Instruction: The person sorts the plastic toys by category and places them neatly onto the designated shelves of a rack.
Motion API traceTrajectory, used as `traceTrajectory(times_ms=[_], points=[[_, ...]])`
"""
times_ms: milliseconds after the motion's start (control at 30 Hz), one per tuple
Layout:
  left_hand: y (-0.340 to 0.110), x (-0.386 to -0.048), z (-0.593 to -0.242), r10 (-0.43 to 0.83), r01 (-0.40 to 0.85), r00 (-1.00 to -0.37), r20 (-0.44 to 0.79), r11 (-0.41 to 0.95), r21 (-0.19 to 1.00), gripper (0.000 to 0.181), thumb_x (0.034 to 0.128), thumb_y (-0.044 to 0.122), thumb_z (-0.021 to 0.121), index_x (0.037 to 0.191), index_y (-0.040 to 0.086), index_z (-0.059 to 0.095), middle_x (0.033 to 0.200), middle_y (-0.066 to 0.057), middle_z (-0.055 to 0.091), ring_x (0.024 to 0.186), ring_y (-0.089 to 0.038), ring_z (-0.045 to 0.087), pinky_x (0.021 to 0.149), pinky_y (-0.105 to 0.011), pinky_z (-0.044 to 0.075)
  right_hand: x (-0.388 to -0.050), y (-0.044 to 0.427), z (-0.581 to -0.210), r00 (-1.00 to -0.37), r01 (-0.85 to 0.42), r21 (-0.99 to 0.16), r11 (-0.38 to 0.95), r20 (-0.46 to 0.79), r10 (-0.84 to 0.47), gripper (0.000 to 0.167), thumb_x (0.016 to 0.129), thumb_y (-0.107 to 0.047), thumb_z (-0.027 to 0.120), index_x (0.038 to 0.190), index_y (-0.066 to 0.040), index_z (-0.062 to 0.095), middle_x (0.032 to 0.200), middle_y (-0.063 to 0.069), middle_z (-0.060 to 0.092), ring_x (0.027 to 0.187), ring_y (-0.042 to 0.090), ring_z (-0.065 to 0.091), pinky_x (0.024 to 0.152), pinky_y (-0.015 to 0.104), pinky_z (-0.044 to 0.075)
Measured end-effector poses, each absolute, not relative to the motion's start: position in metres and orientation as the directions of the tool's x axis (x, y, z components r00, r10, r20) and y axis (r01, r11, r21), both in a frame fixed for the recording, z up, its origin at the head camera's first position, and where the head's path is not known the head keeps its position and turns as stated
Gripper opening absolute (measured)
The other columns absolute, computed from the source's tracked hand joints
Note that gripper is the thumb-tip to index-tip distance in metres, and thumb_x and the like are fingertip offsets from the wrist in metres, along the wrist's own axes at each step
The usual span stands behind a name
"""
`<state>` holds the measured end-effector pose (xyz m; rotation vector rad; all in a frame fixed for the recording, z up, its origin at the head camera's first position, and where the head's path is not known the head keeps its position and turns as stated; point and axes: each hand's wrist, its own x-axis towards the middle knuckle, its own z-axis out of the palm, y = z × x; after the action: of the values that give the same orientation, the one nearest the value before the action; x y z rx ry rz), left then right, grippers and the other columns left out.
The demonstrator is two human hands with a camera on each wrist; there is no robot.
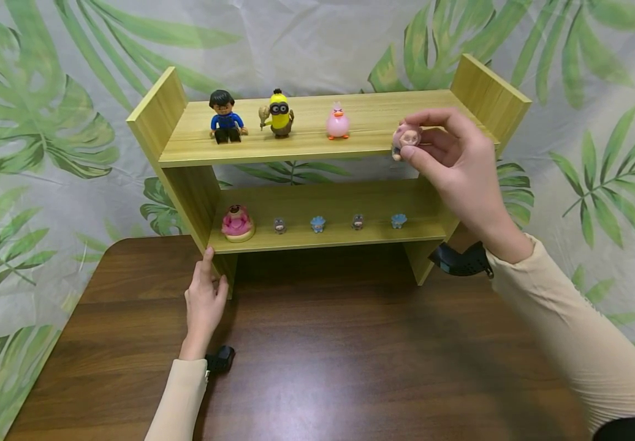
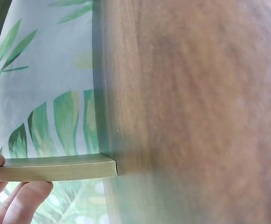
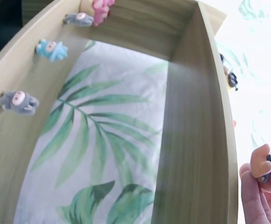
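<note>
My right hand (image 1: pixel 458 162) pinches a small pink figurine (image 1: pixel 406 138) between thumb and fingers, at the front edge of the upper shelf board, right side. In the right wrist view the figurine (image 3: pixel 261 163) shows its underside, partly covered by fingers. My left hand (image 1: pixel 205 303) grips the left side panel of the wooden shelf (image 1: pixel 295 158) low down; the left wrist view has thumb and fingers on opposite faces of the panel (image 2: pixel 74 171). On the upper board stand a blue-shirted doll (image 1: pixel 226 119), a yellow minion figure (image 1: pixel 280 116) and a pink duck-like figure (image 1: pixel 338 124).
The lower board holds a pink bear figure (image 1: pixel 237 223), grey figurines (image 1: pixel 279 225) and blue figurines (image 1: pixel 317 224) in a row. Beneath the shelf is a dark brown table (image 1: pixel 350 349). A leaf-patterned cloth (image 1: pixel 317 37) hangs behind.
</note>
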<state>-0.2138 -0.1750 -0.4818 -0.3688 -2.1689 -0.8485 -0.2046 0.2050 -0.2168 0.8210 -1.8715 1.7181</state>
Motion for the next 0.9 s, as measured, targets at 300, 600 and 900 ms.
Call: traceTrajectory(times_ms=[300,600,900], points=[[-0.175,-0.214,-0.483,-0.007,0.497,-0.669,0.743,0.739,0.455,0.090,0.0844,-0.012,0.056,0.149,0.036,0.019,0.087,-0.015,0.045,0.061,-0.028,0.051,0.047,-0.042,0.038,-0.217,0.206,-0.206,-0.709,-0.705,-0.702,0.105,0.698,-0.100,0.029,0.083,0.012,0.063,0.111,0.004,0.061,0.107,0.015,0.058,0.091,0.022,0.060,0.080,0.023,0.048],[-0.175,-0.214,-0.483,-0.008,0.503,-0.664,0.747,0.734,0.456,0.090,0.0837,-0.013,0.055,0.150,0.036,0.019,0.087,-0.015,0.044,0.062,-0.029,0.050,0.047,-0.042,0.037,-0.224,0.208,-0.199,-0.729,-0.671,-0.679,0.298,0.678,-0.094,0.029,0.085,0.009,0.063,0.113,0.003,0.060,0.108,0.011,0.059,0.096,0.018,0.062,0.082,0.023,0.048],[-0.174,-0.213,-0.481,-0.010,0.505,-0.660,0.751,0.735,0.454,0.091,0.0837,-0.012,0.055,0.150,0.039,0.018,0.087,-0.015,0.044,0.063,-0.030,0.051,0.046,-0.043,0.037,-0.233,0.209,-0.193,-0.732,-0.653,-0.656,0.380,0.675,-0.092,0.026,0.085,0.006,0.065,0.110,0.003,0.060,0.107,0.009,0.060,0.095,0.015,0.063,0.083,0.024,0.048]])
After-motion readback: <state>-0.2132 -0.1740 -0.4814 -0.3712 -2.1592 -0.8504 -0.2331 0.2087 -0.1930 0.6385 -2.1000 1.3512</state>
